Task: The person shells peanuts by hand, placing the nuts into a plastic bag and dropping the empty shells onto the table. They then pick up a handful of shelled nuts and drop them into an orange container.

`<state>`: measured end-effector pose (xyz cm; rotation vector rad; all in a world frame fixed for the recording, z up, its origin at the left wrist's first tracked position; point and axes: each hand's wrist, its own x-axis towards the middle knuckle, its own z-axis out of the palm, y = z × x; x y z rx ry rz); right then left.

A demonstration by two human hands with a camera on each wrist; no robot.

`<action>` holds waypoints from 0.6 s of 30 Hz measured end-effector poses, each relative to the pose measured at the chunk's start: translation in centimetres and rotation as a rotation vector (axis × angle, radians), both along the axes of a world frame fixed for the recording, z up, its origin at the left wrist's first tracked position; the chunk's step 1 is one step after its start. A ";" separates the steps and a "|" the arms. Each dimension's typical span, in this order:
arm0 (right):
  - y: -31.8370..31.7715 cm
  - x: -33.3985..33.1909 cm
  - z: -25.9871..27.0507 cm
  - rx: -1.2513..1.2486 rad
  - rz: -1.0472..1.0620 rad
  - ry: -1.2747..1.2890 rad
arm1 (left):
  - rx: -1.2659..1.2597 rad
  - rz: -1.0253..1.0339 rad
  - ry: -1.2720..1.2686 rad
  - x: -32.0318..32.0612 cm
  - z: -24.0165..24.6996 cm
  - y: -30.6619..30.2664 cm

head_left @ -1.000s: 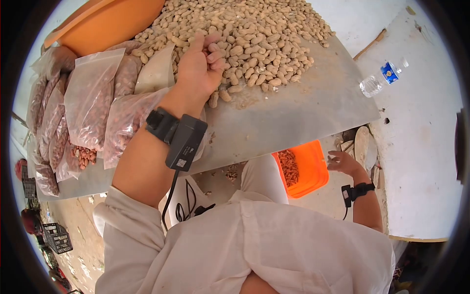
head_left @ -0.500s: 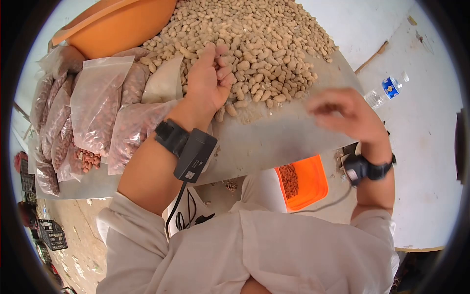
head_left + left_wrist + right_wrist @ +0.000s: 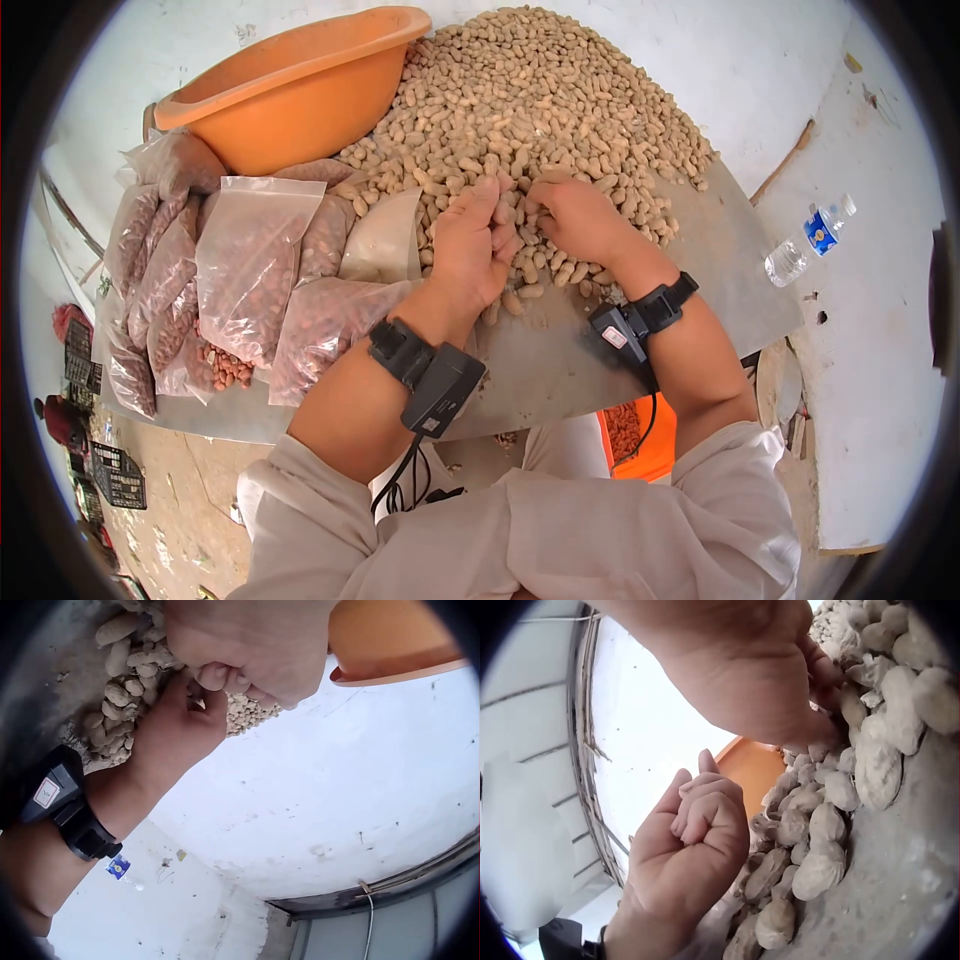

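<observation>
A large heap of unshelled peanuts [image 3: 570, 90] covers the back of the metal tabletop. At the heap's front edge is my left hand [image 3: 475, 240], palm side up. Its fingers curl in toward the palm in the right wrist view, and nothing shows between them; the inside of the curl is hidden. Just right of it, my right hand [image 3: 580, 215] reaches palm-down into the front of the heap. In the right wrist view its thumb and fingers pinch at an unshelled peanut [image 3: 853, 706]. The two hands are close together, fingertips almost meeting in the head view.
Clear bags of reddish peanut kernels [image 3: 250, 270] crowd the left of the table, with loose kernels [image 3: 228, 368] among them. An orange basin [image 3: 300, 95] stands behind them. A plastic bottle [image 3: 805, 245] lies at right. Below the table edge is an orange bucket [image 3: 655, 455] with reddish contents.
My right hand has risen from beside the orange bucket, swung over the table and come in to the peanuts. My left hand stays by the heap, fingers curled. The head view has shifted.
</observation>
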<state>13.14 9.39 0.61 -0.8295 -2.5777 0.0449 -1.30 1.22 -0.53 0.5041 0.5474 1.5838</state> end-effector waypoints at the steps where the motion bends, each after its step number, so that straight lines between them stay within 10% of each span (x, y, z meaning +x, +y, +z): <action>1: -0.1 0.1 0.1 -0.011 0.016 0.010 | 0.008 0.003 0.012 0.0 -0.1 0.0; 6: -0.2 0.1 -0.2 0.012 0.061 -0.029 | 0.012 0.014 0.013 0.3 -0.2 0.0; 12: -0.5 1.1 0.7 -0.999 0.262 0.710 | 0.022 0.024 0.076 0.3 -0.2 -0.1; 18: -2.0 -0.1 0.5 -1.328 0.442 1.156 | 0.124 0.016 0.233 0.8 0.1 -0.6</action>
